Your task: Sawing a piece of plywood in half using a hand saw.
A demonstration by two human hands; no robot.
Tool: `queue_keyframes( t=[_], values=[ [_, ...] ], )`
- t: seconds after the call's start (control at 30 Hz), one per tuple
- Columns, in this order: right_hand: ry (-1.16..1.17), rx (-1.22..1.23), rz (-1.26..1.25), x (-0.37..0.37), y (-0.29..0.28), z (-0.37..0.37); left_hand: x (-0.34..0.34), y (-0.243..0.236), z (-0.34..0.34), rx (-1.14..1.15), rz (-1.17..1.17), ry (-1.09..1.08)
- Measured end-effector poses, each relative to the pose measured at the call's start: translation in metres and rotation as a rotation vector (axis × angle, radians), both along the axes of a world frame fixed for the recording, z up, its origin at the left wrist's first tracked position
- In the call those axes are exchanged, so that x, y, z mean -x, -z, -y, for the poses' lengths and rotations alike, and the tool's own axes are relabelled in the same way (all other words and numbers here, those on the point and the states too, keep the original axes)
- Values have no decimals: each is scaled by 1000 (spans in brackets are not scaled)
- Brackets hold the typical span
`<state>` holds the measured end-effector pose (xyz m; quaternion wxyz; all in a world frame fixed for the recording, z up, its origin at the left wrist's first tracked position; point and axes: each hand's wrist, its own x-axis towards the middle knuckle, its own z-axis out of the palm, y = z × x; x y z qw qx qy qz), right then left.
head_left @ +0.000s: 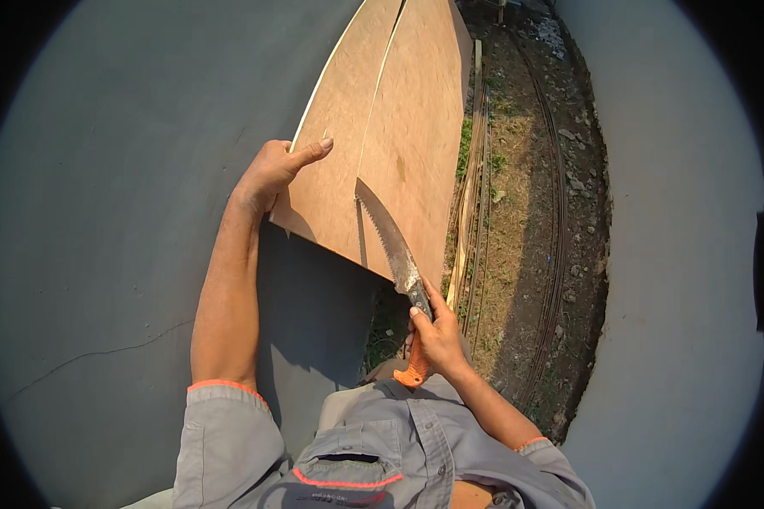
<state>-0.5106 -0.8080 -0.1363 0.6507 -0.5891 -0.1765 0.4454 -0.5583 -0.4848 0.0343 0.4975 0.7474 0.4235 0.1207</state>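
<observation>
A large plywood sheet (pixel 416 127) stretches away from me, with a long cut running down it from the far edge. The cut gapes at the far end and narrows toward me. My left hand (pixel 276 174) grips the sheet's left edge near its close corner, thumb on top and fingers hidden underneath. In my right hand (pixel 437 339) is a curved pruning saw (pixel 386 233), my fingers wrapped round its orange and black handle. Its toothed blade points up and to the left, with the tip at the near end of the cut line. The blade casts a thin shadow on the wood.
A grey wall (pixel 127 212) with a crack rises on the left, and a pale wall (pixel 679 254) on the right. Between them lies a strip of dirt ground (pixel 518 212) with long wooden strips (pixel 469 204), thin rods (pixel 554 229), weeds and rubble.
</observation>
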Motion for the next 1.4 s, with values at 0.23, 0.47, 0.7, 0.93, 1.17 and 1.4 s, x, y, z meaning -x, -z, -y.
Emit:
queue_keyframes(
  t=[0.23, 0.47, 0.7, 0.93, 1.17, 1.4],
  values=[
    [-69, 50, 71, -18, 2, -2, 37, 15, 12, -127, -73, -14],
    [-166, 201, 6, -36, -13, 1, 42, 8, 26, -1, 77, -89],
    [-400, 254, -138, -60, -23, -9, 40, -21, 49, -185, -71, -110],
    [-519, 268, -170, -73, -21, -22, 38, -30, 41, -143, -240, -101],
    [-606, 251, -125, -81, -17, -24, 54, -11, 32, -320, -165, -18],
    [-632, 281, -202, -83, -24, -26, 45, -25, 45, -180, -234, -186]
  ],
)
